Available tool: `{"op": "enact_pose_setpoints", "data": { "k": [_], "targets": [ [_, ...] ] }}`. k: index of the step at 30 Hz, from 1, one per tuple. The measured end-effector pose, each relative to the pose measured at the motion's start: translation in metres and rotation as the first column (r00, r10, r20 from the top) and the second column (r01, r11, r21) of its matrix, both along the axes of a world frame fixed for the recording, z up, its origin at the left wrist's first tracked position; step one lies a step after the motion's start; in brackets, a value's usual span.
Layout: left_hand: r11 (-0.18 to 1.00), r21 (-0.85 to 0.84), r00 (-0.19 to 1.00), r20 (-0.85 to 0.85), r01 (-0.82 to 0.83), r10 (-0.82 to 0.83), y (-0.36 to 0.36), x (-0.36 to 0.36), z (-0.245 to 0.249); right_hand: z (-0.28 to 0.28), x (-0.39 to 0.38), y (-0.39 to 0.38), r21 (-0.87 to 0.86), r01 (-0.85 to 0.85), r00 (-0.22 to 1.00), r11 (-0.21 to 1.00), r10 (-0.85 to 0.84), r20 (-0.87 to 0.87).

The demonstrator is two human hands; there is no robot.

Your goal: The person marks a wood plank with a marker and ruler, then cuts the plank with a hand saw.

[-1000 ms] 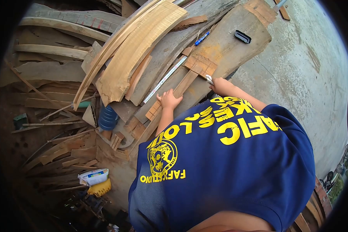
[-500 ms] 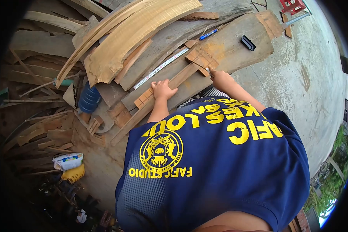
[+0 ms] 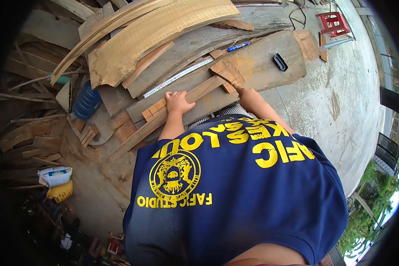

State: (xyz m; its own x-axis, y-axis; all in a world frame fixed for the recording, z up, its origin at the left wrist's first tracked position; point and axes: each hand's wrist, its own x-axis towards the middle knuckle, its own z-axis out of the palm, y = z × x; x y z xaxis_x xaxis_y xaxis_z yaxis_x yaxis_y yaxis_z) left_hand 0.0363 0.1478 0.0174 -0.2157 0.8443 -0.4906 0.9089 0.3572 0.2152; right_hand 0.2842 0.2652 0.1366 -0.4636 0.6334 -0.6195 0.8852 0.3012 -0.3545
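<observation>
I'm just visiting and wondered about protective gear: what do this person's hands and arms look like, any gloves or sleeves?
No gloves: the left hand and right hand are bare, and so are the arms leading to them. The dark blue shirt carries yellow lettering and a round yellow emblem. I can make out no watch or bracelet.

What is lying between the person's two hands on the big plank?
In the head view, a long reddish-brown wooden strip runs between the left hand and the right hand, resting on the wide grey wooden plank.
</observation>
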Motion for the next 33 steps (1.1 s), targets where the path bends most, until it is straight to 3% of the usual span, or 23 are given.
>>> {"op": "enact_pose_setpoints", "data": {
  "k": [11,14,18,20,25,31,33],
  "targets": [
    [1.0,0.015,0.999,0.041,-0.008,0.008,-0.004,-0.002,-0.002,-0.001,0.002,-0.008,0.024,0.026,0.997,0.999,-0.027,0.068],
    [1.0,0.006,0.998,0.057,-0.003,0.002,-0.003,-0.005,-0.001,0.028,0.007,-0.013,-0.035,-0.031,0.983,0.999,0.037,0.181],
    [1.0,0.007,0.998,0.055,0.001,-0.001,-0.004,-0.004,-0.002,0.013,-0.002,-0.01,-0.028,-0.026,0.97,0.999,0.032,0.241],
    [1.0,0.019,0.999,0.045,0.006,-0.006,-0.005,-0.004,-0.006,-0.009,-0.004,-0.007,0.001,-0.044,0.99,0.999,0.043,0.131],
    [1.0,-0.011,0.999,0.049,0.003,-0.002,-0.002,-0.004,0.0,0.014,0.004,-0.014,-0.013,-0.014,0.994,1.0,0.015,0.112],
    [1.0,-0.017,0.999,0.03,0.015,-0.014,0.0,-0.003,0.003,0.0,-0.009,-0.012,-0.007,-0.01,0.991,1.0,0.011,0.135],
    [0.999,-0.027,1.0,0.01,0.027,-0.026,0.001,-0.003,0.002,0.001,-0.001,-0.016,0.01,0.002,0.997,1.0,-0.003,0.073]
  ]
}}
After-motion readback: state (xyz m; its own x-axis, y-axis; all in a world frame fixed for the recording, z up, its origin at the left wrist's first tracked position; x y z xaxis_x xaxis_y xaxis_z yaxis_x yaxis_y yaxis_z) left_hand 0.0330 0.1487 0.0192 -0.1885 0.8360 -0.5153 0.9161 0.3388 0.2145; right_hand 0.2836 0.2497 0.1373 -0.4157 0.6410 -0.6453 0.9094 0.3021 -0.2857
